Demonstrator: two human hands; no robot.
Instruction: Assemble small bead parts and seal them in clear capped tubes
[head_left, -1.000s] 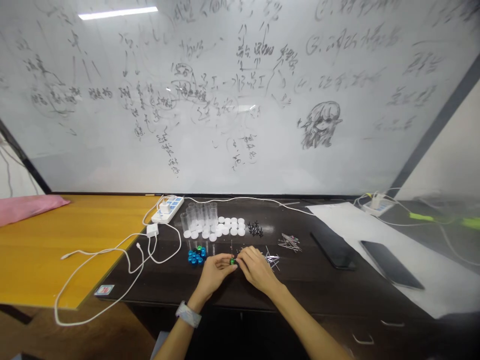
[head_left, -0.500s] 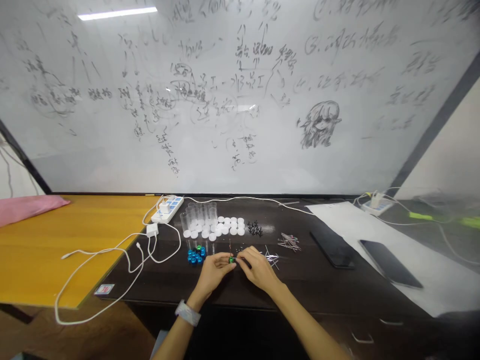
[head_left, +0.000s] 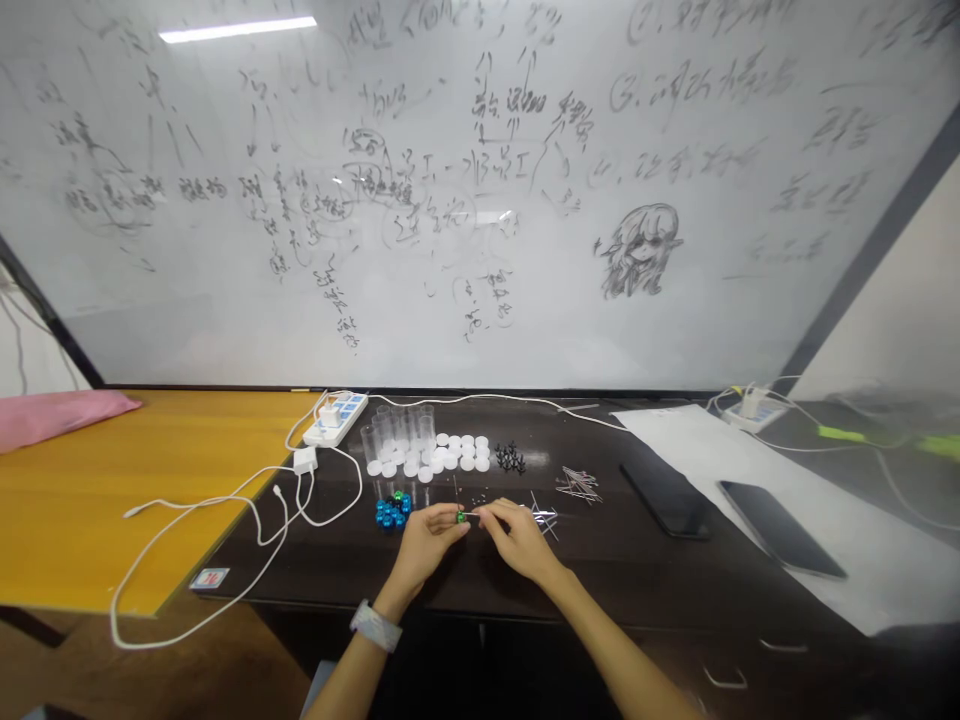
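My left hand (head_left: 426, 540) pinches a small shiny green ball (head_left: 461, 517) between thumb and fingers. A thin upright rod (head_left: 455, 488) rises from about the ball. In my right hand (head_left: 519, 538), thumb and forefinger close on a thin pale rod (head_left: 472, 515) that reaches left to the ball; whether it enters the ball is too small to tell. Tiny dark bits (head_left: 480, 499) lie just beyond my fingers. Left of my left hand is a cluster of shiny blue balls (head_left: 388, 516) with a little green and black among them. Silver rods (head_left: 547, 520) lie beside my right hand.
Clear tubes (head_left: 405, 430) stand behind white round caps (head_left: 467, 452). Small black pieces (head_left: 511, 459) and thin pins (head_left: 579, 485) lie farther right. Two dark phone-like slabs (head_left: 780, 525) rest at right. A power strip (head_left: 335, 418) and white cables (head_left: 255, 500) occupy the left side.
My right hand has drawn slightly right from the left fingers, and the pale rod between them now shows. The upright rod and green ball have shifted slightly left.
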